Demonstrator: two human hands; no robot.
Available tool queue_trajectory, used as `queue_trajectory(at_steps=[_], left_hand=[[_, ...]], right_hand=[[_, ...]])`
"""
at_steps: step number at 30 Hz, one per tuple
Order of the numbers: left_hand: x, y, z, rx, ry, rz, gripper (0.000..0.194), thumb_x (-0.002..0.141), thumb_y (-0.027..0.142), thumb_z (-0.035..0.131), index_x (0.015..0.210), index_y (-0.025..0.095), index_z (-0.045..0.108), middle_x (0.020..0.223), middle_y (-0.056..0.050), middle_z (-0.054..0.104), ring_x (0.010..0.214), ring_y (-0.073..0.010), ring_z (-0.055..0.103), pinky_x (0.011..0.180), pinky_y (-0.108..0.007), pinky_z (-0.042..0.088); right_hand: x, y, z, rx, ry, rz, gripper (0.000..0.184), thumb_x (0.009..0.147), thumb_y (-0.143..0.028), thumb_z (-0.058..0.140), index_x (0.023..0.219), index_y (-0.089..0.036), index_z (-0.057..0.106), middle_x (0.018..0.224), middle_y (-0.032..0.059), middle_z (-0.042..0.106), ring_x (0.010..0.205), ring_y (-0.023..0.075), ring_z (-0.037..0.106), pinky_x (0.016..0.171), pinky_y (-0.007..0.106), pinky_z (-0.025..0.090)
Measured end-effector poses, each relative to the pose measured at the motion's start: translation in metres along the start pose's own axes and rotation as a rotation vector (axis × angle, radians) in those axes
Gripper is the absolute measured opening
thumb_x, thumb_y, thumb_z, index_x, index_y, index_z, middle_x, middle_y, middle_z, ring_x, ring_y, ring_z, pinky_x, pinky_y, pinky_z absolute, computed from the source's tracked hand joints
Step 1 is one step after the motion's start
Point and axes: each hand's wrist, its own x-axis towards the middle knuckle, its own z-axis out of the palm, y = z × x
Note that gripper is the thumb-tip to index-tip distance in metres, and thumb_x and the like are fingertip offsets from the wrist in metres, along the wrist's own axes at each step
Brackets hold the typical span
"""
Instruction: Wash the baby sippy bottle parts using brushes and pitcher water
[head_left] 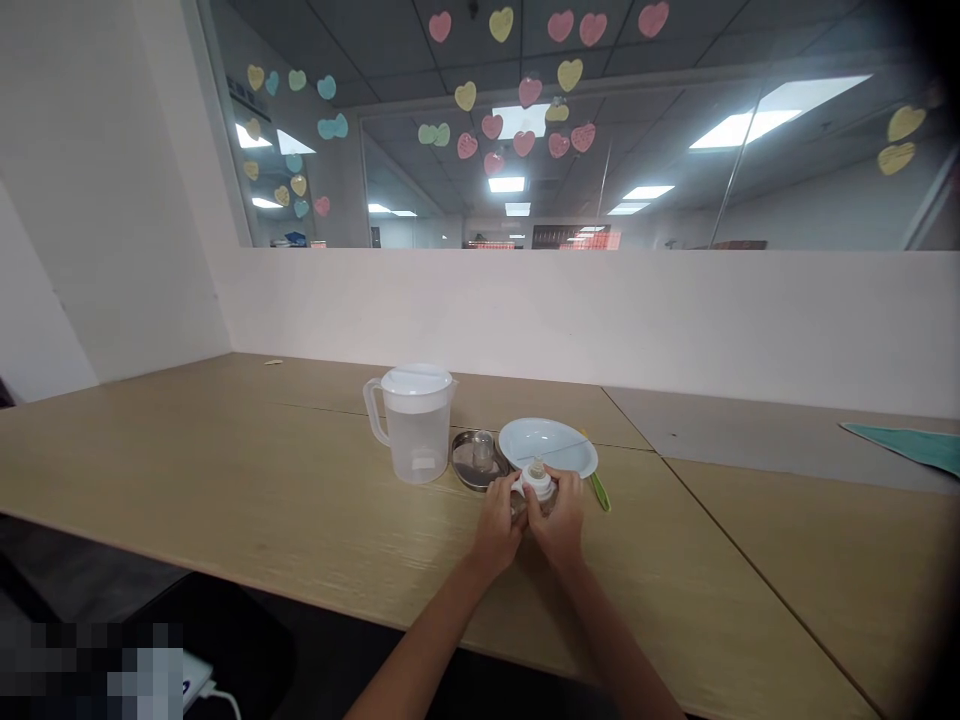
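Note:
A baby bottle [537,482] with a white collar and a clear teat stands upright between my two hands, just in front of the bowl. My left hand [498,518] is closed around its left side, next to a white handle. On the right side, my right hand [559,512] grips it with the thumb near the collar. My fingers cover most of the bottle's body. Beyond my left hand, a small clear cap [484,452] rests in a round metal dish [466,478]. A pale bowl [525,432] lies behind the bottle.
Left of the dish is a translucent lidded pitcher [420,440]. A green-handled utensil [601,492] lies at the bowl's right edge, its other end unclear. A teal cloth-like piece [911,445] is at the far right. The wooden table [300,500] meets a white wall below a window.

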Motion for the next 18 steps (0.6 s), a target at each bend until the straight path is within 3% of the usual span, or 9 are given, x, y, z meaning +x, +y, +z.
queue_trajectory(at_steps=[6, 11, 15, 18], left_hand=[[0.001, -0.001, -0.003, 0.022, -0.018, 0.010, 0.042, 0.085, 0.026, 0.049, 0.126, 0.019, 0.041, 0.121, -0.012, 0.051, 0.112, -0.0244, 0.047, 0.096, -0.045, 0.038], [0.006, -0.004, -0.027, 0.007, -0.101, 0.137, 0.067, 0.078, 0.022, 0.054, 0.138, 0.018, 0.026, 0.129, -0.013, 0.047, 0.118, -0.0256, 0.045, 0.100, -0.044, 0.037], [0.038, -0.022, -0.044, 0.166, 0.090, 0.054, 0.053, 0.080, 0.015, 0.043, 0.133, 0.017, 0.033, 0.122, -0.010, 0.053, 0.112, -0.0211, 0.050, 0.098, -0.039, 0.039], [0.073, -0.042, -0.046, 0.389, 0.092, -0.086, 0.042, 0.081, 0.011, 0.038, 0.122, 0.015, 0.046, 0.118, -0.010, 0.057, 0.112, -0.0202, 0.049, 0.099, -0.038, 0.037]], right_hand=[[-0.003, 0.003, 0.001, 0.025, -0.003, 0.007, 0.030, 0.080, -0.037, 0.058, 0.101, -0.017, 0.051, 0.092, 0.0063, 0.053, 0.088, 0.0208, 0.049, 0.077, 0.037, 0.041], [-0.006, 0.004, 0.006, 0.024, 0.002, 0.017, 0.033, 0.080, -0.040, 0.059, 0.103, -0.017, 0.053, 0.093, 0.0075, 0.054, 0.088, 0.0208, 0.050, 0.076, 0.036, 0.043], [-0.007, 0.006, 0.012, 0.036, 0.016, 0.022, 0.033, 0.080, -0.042, 0.059, 0.105, -0.020, 0.052, 0.092, 0.0068, 0.054, 0.087, 0.0205, 0.051, 0.075, 0.037, 0.045], [-0.008, 0.010, 0.017, 0.041, 0.038, 0.017, 0.035, 0.079, -0.043, 0.061, 0.106, -0.024, 0.051, 0.091, 0.0060, 0.054, 0.085, 0.0204, 0.053, 0.072, 0.037, 0.047]])
